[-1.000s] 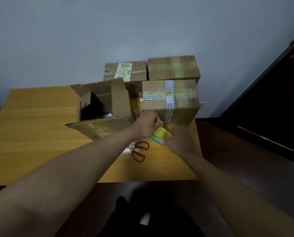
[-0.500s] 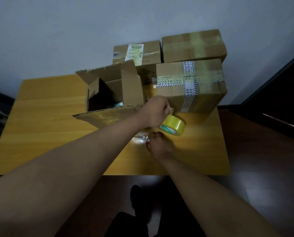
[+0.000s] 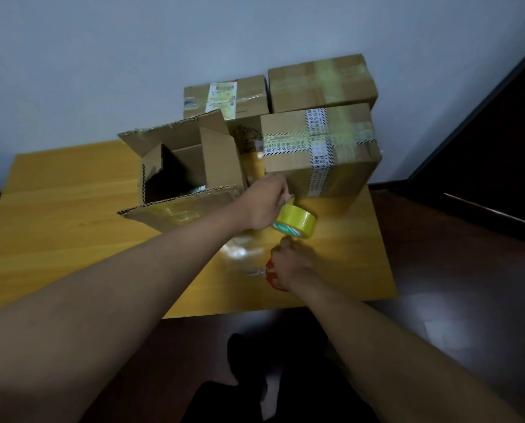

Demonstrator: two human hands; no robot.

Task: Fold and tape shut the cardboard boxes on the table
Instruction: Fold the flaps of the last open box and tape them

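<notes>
A taped cardboard box (image 3: 319,154) stands at the table's right side. My left hand (image 3: 266,204) holds a yellow tape roll (image 3: 295,222) just in front of that box's lower near corner. My right hand (image 3: 290,261) lies lower on the table, its fingers curled over the red-handled scissors (image 3: 272,277), which it mostly hides. An open cardboard box (image 3: 182,175) with its flaps up stands to the left of my left hand.
Two more sealed boxes stand at the back against the wall, one with a white label (image 3: 224,97) and one with yellowish tape (image 3: 320,82). The wooden table (image 3: 56,215) has bare surface at the left. A dark door (image 3: 499,141) is at the right.
My right hand let go of the tape roll and dropped down onto the scissors. My left hand kept the roll by the taped box. The view shifted down and left.
</notes>
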